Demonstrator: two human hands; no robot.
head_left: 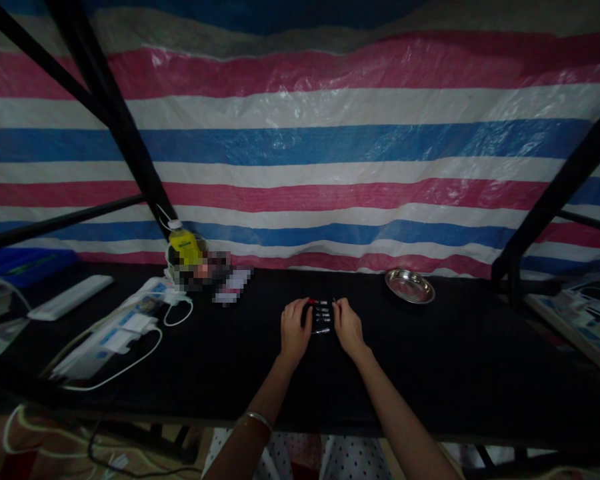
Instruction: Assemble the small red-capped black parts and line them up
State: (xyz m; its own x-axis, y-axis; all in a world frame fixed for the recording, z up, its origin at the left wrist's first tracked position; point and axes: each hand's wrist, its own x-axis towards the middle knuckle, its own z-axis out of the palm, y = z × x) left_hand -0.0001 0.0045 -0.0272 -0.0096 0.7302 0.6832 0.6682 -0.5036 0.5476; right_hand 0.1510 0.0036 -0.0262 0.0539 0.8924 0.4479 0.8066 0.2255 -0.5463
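Several short, slim sticks with dark bodies and silvery ends (322,319) lie side by side in a row on the black tabletop (410,373). The farthest one is a red stick (318,303). My left hand (295,328) rests at the row's left side, fingers curled and its fingertips at the red stick's left end. Whether it grips anything is hidden. On the right, my right hand (349,327) is closed, thumb and fingers together, with a small dark tip showing at the fingertips. What that is, I cannot make out.
A shiny metal dish (410,287) stands at the back right. To the left are a white power strip (107,333) with cables, a yellow-labelled bottle (185,247) and a blurred flat item (234,285). Black frame bars (115,127) slant up before the striped sheet.
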